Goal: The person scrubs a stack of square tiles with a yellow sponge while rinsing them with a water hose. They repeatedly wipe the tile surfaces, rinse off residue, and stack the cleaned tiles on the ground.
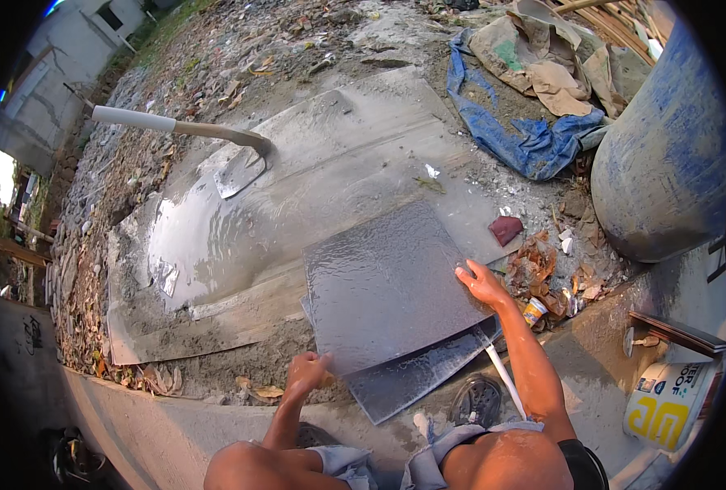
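Note:
A wet dark grey square tile (393, 288) lies tilted before me, water rippled over its face. My right hand (482, 283) grips its right edge, thumb and fingers near the rim. My left hand (309, 372) is at its lower left corner, fingers curled and slightly blurred; whether they grip the tile cannot be told. Beneath it a second dark tile (400, 383) shows its wet lower part. A white hose or pipe (505, 380) runs from below my right forearm up to the tiles' right side.
A shovel (240, 174) rests its blade in a puddle on a mortar-stained board (351, 153). At right stand a large blue-grey drum (663, 159), a white bucket (669, 404) and stacked tiles (678, 334). A blue tarp (534, 147), paper sacks (547, 67) and litter lie behind; a concrete ledge (173, 422) runs below.

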`<state>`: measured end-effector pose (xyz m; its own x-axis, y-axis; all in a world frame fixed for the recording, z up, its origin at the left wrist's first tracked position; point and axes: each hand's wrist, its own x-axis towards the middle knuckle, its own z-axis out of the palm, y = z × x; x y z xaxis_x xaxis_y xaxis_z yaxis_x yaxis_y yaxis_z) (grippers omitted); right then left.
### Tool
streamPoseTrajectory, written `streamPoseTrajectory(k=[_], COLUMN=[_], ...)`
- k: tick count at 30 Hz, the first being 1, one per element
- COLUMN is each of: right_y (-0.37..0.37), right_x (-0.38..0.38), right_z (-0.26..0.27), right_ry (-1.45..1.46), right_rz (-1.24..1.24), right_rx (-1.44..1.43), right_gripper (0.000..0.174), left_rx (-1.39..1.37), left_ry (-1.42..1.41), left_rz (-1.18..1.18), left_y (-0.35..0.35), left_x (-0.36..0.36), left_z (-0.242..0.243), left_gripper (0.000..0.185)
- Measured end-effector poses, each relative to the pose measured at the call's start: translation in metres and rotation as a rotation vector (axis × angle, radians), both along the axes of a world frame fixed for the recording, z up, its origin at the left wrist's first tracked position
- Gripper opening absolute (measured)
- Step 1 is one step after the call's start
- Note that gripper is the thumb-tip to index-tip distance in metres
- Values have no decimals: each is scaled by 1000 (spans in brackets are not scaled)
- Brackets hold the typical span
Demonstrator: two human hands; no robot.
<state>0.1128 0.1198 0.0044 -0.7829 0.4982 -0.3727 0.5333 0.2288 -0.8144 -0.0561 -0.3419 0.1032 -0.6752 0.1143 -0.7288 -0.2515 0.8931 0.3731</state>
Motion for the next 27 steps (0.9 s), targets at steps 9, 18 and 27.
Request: streamPoseTrajectory(k=[9,18,27], right_y=[36,-195,-201], right_x=[-30,-78,-145], right_z=[88,158,162], right_ry=[400,663,616], right_rz=[-130,-205,-692], right_rx=[-1060,-1176,-1093], right_gripper=[118,113,22], left_rx=[855,960,1050], left_ry=[-413,-420,-496], left_rz=[618,771,640], left_y=[-12,-19,-3], left_x=[-59,-123,-151], left_z=[42,57,43], left_gripper=[27,22,19])
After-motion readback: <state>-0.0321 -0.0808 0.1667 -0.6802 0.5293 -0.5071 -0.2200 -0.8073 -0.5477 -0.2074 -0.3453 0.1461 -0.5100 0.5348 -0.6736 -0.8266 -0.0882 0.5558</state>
